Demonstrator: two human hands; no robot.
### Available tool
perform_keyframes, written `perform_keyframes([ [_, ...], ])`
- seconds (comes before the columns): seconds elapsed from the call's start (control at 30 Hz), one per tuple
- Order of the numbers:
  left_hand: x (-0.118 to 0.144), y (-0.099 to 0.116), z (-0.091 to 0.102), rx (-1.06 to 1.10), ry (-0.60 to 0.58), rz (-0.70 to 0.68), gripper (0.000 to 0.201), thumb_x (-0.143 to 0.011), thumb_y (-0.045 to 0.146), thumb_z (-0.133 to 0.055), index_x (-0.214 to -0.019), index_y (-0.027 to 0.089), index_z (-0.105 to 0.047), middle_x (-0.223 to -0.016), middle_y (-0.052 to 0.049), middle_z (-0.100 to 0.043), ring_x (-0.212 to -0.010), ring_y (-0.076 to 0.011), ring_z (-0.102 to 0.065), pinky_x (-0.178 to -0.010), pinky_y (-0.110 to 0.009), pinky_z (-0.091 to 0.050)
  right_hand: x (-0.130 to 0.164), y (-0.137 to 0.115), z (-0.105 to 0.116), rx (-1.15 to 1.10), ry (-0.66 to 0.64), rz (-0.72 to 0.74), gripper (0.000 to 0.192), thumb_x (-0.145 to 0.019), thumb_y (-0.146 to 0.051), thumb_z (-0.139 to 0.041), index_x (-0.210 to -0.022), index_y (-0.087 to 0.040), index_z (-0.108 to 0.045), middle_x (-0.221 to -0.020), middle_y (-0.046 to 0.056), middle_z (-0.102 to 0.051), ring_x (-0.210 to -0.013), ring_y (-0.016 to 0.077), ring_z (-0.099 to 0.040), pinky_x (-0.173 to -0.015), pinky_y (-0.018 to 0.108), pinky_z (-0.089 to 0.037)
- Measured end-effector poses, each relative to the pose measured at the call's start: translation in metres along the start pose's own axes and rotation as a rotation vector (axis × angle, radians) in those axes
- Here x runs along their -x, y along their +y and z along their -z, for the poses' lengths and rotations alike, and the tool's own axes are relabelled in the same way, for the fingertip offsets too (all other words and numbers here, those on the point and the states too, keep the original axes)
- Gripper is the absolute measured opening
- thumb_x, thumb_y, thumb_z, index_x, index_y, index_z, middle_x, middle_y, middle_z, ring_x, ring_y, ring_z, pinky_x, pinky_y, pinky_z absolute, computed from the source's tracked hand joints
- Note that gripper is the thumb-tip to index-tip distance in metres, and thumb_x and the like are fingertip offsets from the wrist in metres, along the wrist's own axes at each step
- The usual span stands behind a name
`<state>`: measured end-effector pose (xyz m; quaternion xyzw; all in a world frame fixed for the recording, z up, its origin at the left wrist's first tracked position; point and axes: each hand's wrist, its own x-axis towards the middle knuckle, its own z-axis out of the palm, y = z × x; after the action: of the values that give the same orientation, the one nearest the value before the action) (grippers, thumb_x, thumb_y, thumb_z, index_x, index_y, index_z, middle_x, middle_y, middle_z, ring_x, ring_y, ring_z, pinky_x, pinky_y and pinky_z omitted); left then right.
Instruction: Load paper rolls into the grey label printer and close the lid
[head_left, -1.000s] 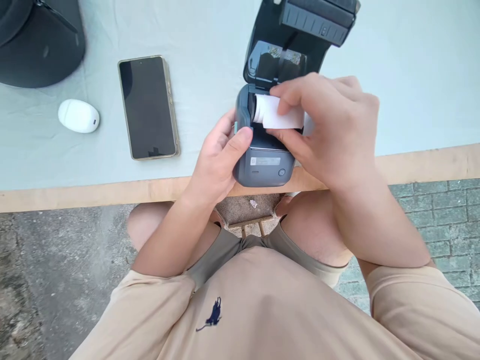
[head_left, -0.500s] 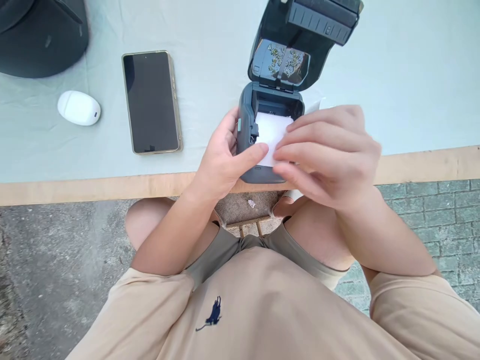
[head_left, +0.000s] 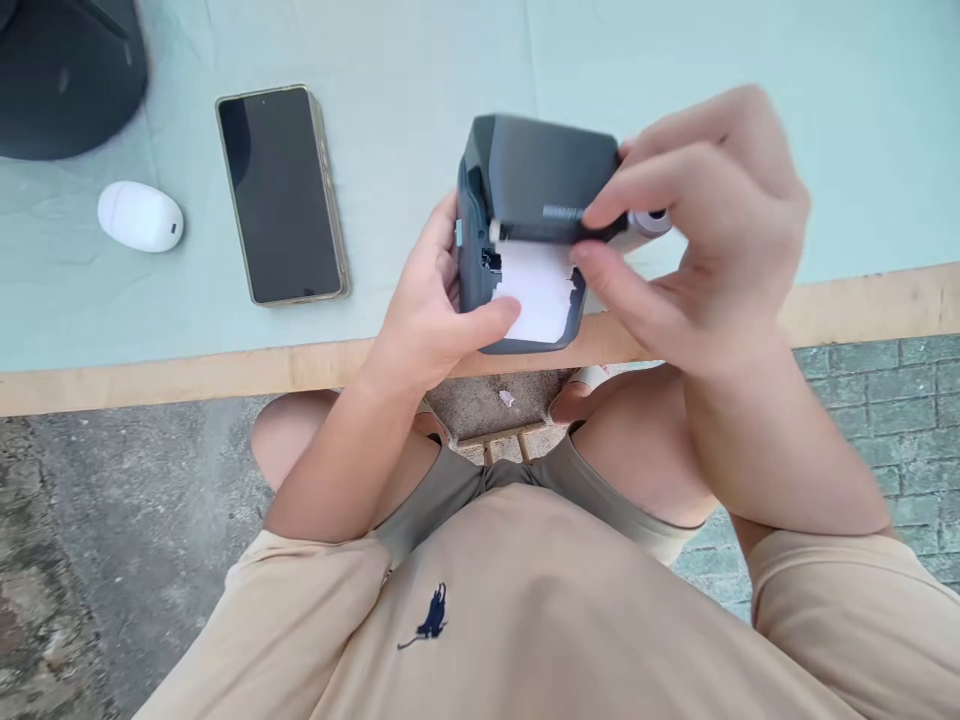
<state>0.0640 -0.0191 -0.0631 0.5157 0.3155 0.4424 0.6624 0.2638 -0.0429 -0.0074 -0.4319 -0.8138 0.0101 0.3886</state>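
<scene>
A dark grey portable thermal printer is at the table's front edge, its lid partly lowered over the body. White paper shows in the opening and reaches over the front of the body. My left hand is wrapped round the printer's left side, with the thumb pressing on the paper. The lid's right front edge is pinched between the thumb and fingers of my right hand. Partly hidden behind those fingers is a small whitish roll with a dark core. The printer's inside is mostly covered.
To the left on the pale green tablecloth lie a phone with a dark screen and a white rounded case. A black object occupies the far left corner. The table's wooden edge runs in front of me.
My right hand has gone from the paper to the lid, which has swung down from upright over the body. The left thumb stays on the paper.
</scene>
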Motion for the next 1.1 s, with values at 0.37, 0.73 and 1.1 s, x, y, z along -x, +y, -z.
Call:
perform_keyframes([
  [0.37, 0.006, 0.004, -0.003, 0.183, -0.080, -0.059, 0.040, -0.088, 0.049, -0.065, -0.120, 0.026, -0.061, -0.110, -0.007, -0.069, -0.094, -0.0231, -0.068, -0.072, -0.036, -0.058, 0.005, -0.011, 0.016, -0.053, -0.176, -0.091, 0.046, -0.090, -0.032, -0.063, -0.132, -0.022, -0.051, -0.139, 0.011, -0.057, -0.139, 0.0257, -0.052, -0.108, 0.045, -0.052],
  [0.73, 0.005, 0.015, -0.014, 0.298, -0.024, -0.013, 0.037, -0.100, 0.050, -0.044, -0.107, 0.024, -0.070, -0.101, -0.006, -0.070, -0.107, -0.0235, -0.067, -0.089, -0.039, -0.057, 0.008, -0.007, 0.014, 0.078, -0.096, -0.045, 0.032, -0.092, -0.037, -0.055, -0.120, -0.022, -0.058, -0.132, 0.008, -0.064, -0.123, 0.0269, -0.064, -0.110, 0.058, -0.044],
  [1.1, 0.006, 0.014, -0.012, 0.247, 0.177, -0.018, 0.040, -0.096, 0.054, -0.052, -0.091, 0.021, -0.074, -0.090, -0.003, -0.068, -0.082, -0.0140, -0.061, -0.077, -0.030, -0.052, 0.005, -0.013, 0.019, 0.004, -0.159, -0.061, 0.066, -0.081, -0.048, -0.070, -0.139, -0.034, -0.041, -0.135, 0.004, -0.056, -0.132, 0.0267, -0.053, -0.109, 0.045, -0.050],
])
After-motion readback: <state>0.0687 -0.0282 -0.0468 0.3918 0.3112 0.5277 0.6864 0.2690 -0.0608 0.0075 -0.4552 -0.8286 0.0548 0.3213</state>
